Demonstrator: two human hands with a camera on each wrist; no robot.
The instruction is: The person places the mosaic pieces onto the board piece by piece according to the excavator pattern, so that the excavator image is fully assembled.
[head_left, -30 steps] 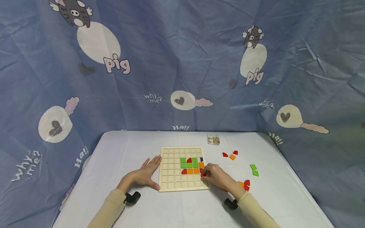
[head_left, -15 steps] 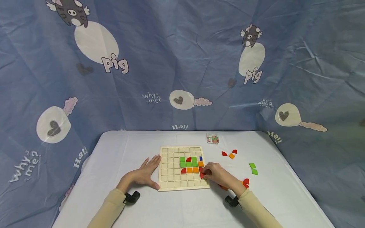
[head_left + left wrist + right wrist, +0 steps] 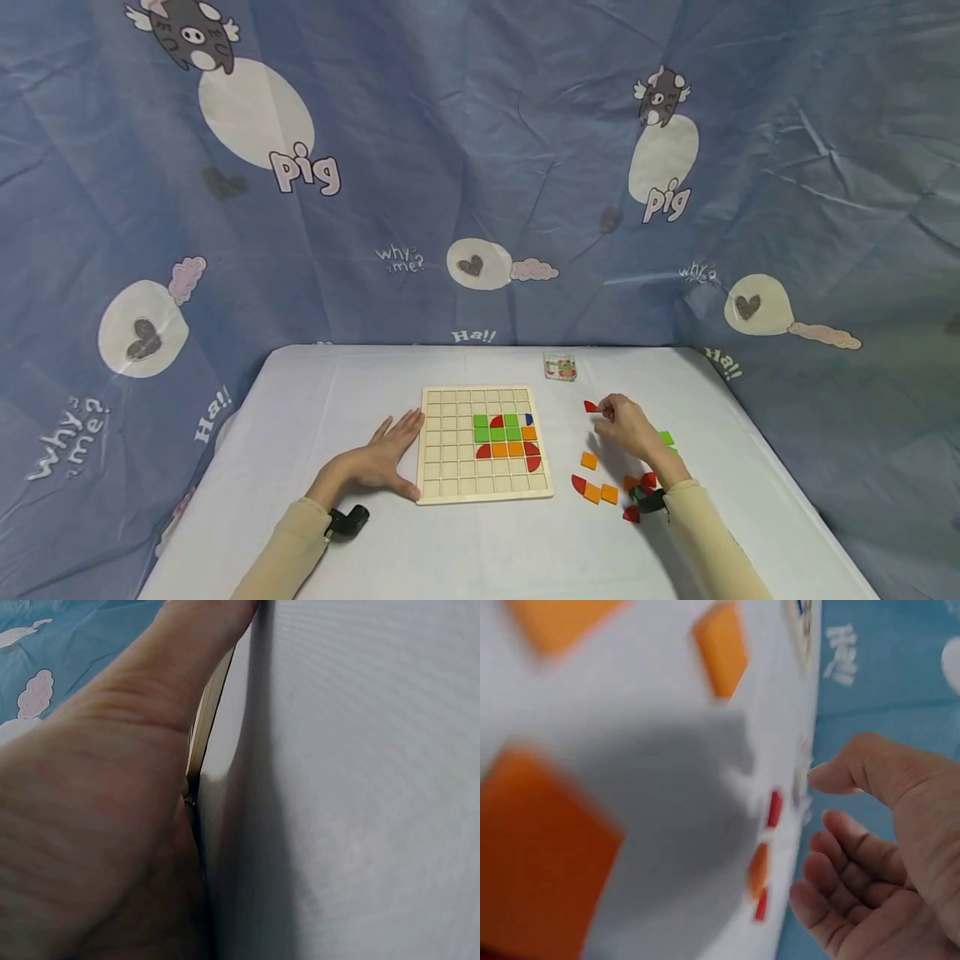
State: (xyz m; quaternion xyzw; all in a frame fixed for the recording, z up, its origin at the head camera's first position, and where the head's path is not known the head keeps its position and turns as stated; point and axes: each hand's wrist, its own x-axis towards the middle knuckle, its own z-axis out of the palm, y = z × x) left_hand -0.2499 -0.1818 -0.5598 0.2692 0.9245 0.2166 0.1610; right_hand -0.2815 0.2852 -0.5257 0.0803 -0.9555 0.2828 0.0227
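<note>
A pale wooden grid board (image 3: 447, 468) lies on the white table. Green squares (image 3: 498, 435), orange squares (image 3: 499, 450), red quarter-round tiles (image 3: 533, 464) and a blue-marked tile (image 3: 528, 419) sit in its right-hand cells. Along the board's left edge rests my left hand (image 3: 378, 460), thumb and fingers spread; the left wrist view shows mostly its thumb side (image 3: 112, 802). My right hand (image 3: 632, 427) hovers beside a loose red quarter-round tile (image 3: 590, 407) right of the board. In the right wrist view its thumb and loosely bent fingers stand apart, with nothing between them.
Loose orange tiles (image 3: 589, 461) and red ones (image 3: 578, 484) lie right of the board, some under the right wrist. Green tiles (image 3: 666, 437) are partly hidden behind that arm. A small patterned card or box (image 3: 560, 367) stands at the back, before a blue curtain (image 3: 480, 208).
My right hand has left the red tile at the board's right edge and moved right and away, over the loose tiles. That red tile now lies in its cell. The left hand stays put.
</note>
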